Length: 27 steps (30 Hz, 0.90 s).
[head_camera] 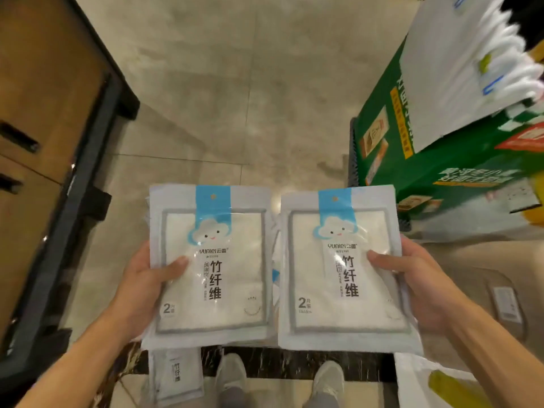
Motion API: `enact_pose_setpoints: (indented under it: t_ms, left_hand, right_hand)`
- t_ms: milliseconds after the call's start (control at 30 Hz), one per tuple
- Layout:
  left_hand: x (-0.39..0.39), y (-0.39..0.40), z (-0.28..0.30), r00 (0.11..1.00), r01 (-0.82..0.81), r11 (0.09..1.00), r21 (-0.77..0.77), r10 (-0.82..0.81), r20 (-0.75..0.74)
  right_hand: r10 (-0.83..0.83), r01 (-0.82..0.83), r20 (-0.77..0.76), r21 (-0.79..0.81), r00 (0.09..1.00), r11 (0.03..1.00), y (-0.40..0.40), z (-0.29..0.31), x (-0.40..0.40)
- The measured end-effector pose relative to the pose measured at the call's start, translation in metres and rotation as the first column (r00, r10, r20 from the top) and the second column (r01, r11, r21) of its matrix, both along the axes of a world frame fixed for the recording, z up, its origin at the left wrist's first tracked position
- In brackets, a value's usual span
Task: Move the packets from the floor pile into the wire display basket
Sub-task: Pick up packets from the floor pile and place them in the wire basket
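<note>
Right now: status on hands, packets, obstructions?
Left hand grips a packet stack. Right hand grips a second stack. One packet on floor. Basket not visible.

The tiled floor (206, 83) carries a packet (176, 375) lying flat below the left hand (141, 287). Two shoes (234, 375) stand on it lower down, between both hands. A green box (441, 178) sits beyond the right hand (424, 287).

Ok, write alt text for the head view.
A person holds two stacks of white cloth packets, one in the left hand and one in the right hand, above a grey tiled floor. Another packet lies beside their shoes.
</note>
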State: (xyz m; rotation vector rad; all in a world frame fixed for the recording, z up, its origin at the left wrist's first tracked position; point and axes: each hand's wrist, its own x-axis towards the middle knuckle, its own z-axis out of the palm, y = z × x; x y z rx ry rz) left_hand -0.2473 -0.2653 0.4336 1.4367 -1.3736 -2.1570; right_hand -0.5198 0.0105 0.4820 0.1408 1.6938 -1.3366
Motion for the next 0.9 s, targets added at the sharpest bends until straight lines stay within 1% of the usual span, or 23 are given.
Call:
enact_pose_setpoints:
  t_ms: [133, 233, 367, 467, 633, 733, 833, 900]
  left_hand:
    - [0.041, -0.029, 0.133, 0.995, -0.062, 0.997, -0.05, 0.058, -0.079]
    - [0.076, -0.046, 0.225, 0.987, -0.098, 0.991, -0.091, 0.085, -0.133]
    - [0.128, -0.06, 0.328, 0.956, -0.208, 0.955, -0.21, 0.154, -0.25]
    - [0.172, -0.064, 0.391, 0.937, -0.278, 0.919, -0.281, 0.194, -0.291]
    - [0.242, -0.046, 0.468, 0.874, -0.448, 0.814, -0.368, 0.312, -0.373]
    - [0.281, -0.016, 0.496, 0.815, -0.555, 0.75, -0.359, 0.405, -0.414]
    - [0.314, 0.023, 0.508, 0.74, -0.665, 0.657, -0.354, 0.519, -0.427]
    - [0.333, 0.056, 0.511, 0.665, -0.746, 0.566, -0.35, 0.609, -0.433]
  right_hand:
    - [0.076, -0.083, -0.099, -0.066, 0.992, 0.994, -0.046, 0.136, 0.02]
    - [0.124, -0.145, -0.162, -0.13, 0.979, 0.981, -0.077, 0.225, 0.048]
    - [0.168, -0.218, -0.221, -0.225, 0.961, 0.95, -0.113, 0.32, 0.092]
    - [0.208, -0.286, -0.268, -0.299, 0.941, 0.91, -0.139, 0.375, 0.122]
    - [0.311, -0.421, -0.303, -0.431, 0.901, 0.798, -0.182, 0.439, 0.163]
    - [0.397, -0.513, -0.329, -0.467, 0.857, 0.72, -0.202, 0.458, 0.184]
    - [0.524, -0.626, -0.344, -0.465, 0.779, 0.626, -0.216, 0.469, 0.203]
    - [0.606, -0.695, -0.354, -0.475, 0.712, 0.54, -0.223, 0.477, 0.216]
